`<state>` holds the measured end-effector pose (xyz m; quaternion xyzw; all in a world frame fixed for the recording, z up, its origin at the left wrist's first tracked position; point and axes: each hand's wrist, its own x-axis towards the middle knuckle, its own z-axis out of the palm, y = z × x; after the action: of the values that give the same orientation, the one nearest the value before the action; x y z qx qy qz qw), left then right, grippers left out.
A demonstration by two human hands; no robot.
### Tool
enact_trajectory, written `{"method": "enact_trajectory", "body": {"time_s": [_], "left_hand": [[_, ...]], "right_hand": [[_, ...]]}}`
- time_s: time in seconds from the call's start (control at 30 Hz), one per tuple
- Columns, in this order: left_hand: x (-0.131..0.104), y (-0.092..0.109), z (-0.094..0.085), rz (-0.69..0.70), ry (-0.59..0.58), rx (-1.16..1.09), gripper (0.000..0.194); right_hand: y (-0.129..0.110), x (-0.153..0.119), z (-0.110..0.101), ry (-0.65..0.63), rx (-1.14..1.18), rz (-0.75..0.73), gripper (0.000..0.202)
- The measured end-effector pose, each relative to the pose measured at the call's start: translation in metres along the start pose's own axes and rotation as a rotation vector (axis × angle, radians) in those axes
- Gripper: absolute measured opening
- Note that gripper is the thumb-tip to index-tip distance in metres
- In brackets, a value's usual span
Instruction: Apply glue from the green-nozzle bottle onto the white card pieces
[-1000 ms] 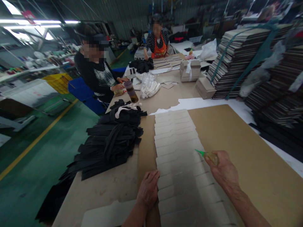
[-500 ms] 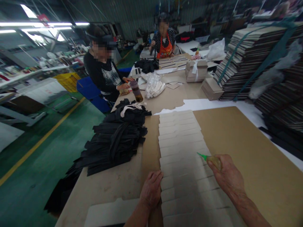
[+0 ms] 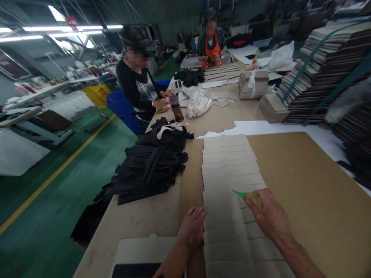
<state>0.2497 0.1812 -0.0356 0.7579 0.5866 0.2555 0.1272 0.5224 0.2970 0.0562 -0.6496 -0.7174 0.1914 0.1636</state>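
A long row of overlapping grey cardboard pieces (image 3: 228, 173) runs away from me along the table. My right hand (image 3: 268, 212) is closed around a small squeeze bottle (image 3: 254, 201) of amber content, its green nozzle (image 3: 239, 194) pointing left, low over the pieces. Whether the tip touches them I cannot tell. At the row's left edge, my left hand (image 3: 191, 227) presses with bent fingers held together against the cardboard; its thumb is hidden. Left of it lies a single grey cardboard piece (image 3: 145, 249) with a black strip (image 3: 136, 270) on it.
Black fabric strips (image 3: 153, 166) are heaped at the table's left edge. Beyond stand a lidded drink bottle (image 3: 176, 109) and a plastic bag (image 3: 198, 102). Strapped cardboard stacks (image 3: 315, 73) rise at the right. One co-worker (image 3: 137, 81) stands left, another (image 3: 211, 48) at the back.
My right hand has moved the squeeze bottle left across the cardboard row. My left hand keeps its place at the edge. The view has turned slightly left. The far co-worker's raised hand has come down.
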Motion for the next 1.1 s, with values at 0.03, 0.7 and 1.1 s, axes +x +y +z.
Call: {"method": "enact_trajectory", "body": {"time_s": [0.03,0.7,1.1], "left_hand": [[0.000,0.000,0.000,0.000,0.002,-0.001,0.047],[0.002,0.006,-0.002,-0.032,-0.013,-0.011,0.044],[0.001,0.005,0.000,-0.021,-0.033,0.006,0.047]], "right_hand": [[-0.002,0.000,0.000,-0.015,-0.002,0.009,0.036],[-0.040,-0.005,0.016,-0.150,0.016,-0.039,0.033],[-0.074,-0.012,0.034,-0.165,0.063,-0.163,0.026]]}}
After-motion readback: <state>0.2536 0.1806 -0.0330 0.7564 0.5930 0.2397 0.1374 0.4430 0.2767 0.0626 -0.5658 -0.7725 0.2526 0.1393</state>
